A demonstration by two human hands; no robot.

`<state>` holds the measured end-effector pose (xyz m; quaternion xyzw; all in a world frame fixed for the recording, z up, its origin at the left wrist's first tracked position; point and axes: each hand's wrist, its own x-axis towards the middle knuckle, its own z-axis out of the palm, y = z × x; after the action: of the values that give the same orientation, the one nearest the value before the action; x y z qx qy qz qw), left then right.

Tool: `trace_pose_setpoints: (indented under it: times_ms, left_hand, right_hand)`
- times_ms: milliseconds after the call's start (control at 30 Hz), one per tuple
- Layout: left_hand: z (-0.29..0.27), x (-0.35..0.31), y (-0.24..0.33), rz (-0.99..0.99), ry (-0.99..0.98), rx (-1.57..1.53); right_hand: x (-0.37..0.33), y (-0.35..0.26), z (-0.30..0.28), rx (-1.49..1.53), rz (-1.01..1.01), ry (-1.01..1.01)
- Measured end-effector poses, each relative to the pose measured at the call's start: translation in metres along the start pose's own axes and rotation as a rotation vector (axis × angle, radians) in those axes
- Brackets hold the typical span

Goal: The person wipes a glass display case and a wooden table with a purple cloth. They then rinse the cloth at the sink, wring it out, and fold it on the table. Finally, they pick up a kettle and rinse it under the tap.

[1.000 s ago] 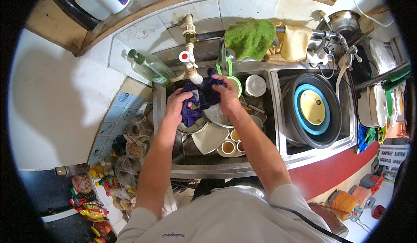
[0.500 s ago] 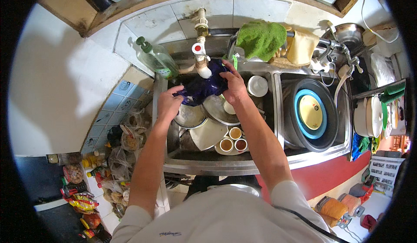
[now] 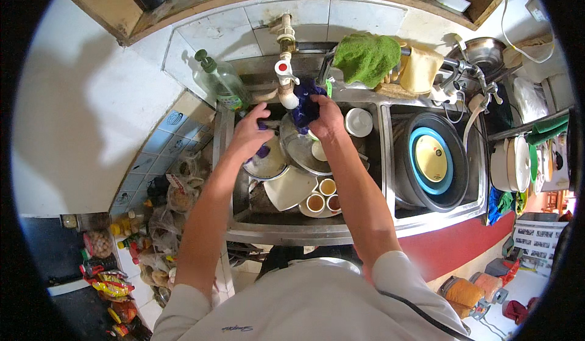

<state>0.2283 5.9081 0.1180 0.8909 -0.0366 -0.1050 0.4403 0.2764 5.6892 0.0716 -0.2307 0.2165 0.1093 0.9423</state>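
Note:
Below the white tap (image 3: 287,97) with a red dot, a wet dark purple cloth (image 3: 304,114) hangs bunched. My right hand (image 3: 327,120) grips it from the right. My left hand (image 3: 250,135) is to the left, over a round bowl (image 3: 271,165); purple cloth shows between its fingers and beneath it. Whether the two purple parts join cannot be seen. Under the hands in the left basin lie a round metal piece (image 3: 295,149), a white angular plate (image 3: 290,189) and small cups (image 3: 315,203) of brownish liquid. A white round dish (image 3: 359,122) sits by my right wrist.
The right basin holds a dark tub (image 3: 399,158) with a blue bowl (image 3: 449,170) and a yellow one (image 3: 431,158) inside. A green pump bottle (image 3: 220,85) stands back left. A green towel (image 3: 367,59) and yellow cloth (image 3: 421,70) hang on a rail behind.
The purple cloth was stretched between both hands; now most of it is bunched at my right hand under the tap. My left hand has turned and moved slightly right and down.

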Motion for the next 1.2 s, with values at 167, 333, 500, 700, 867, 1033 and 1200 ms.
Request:
trace_pose_setpoints:
  times_ms: [167,333,500,700,867,1033,1200]
  left_hand:
    - [0.039,0.035,0.0,0.072,-0.063,-0.048]
    - [0.037,0.051,-0.012,-0.073,-0.183,-0.312]
    - [0.014,0.04,0.005,-0.129,-0.203,-0.303]
    - [0.011,0.039,0.027,0.019,-0.289,0.091]
    - [0.008,0.042,0.025,-0.166,-0.269,-0.23]
    - [0.002,0.036,0.036,-0.299,-0.367,-0.172]
    - [0.032,0.047,0.006,-0.167,-0.167,0.376]
  right_hand:
    - [-0.007,0.013,0.016,0.081,0.103,-0.066]
    - [-0.009,-0.004,-0.011,0.05,0.025,-0.09]
    - [-0.033,-0.024,-0.071,-0.946,-0.349,0.096]
    - [-0.018,0.029,-0.056,-1.22,-0.501,-0.398]
    - [0.002,0.026,-0.049,-0.924,-0.114,-0.372]
    - [0.008,0.011,-0.045,-0.704,-0.224,-0.272]
    - [-0.026,0.0,-0.007,-1.324,-0.566,-0.239]
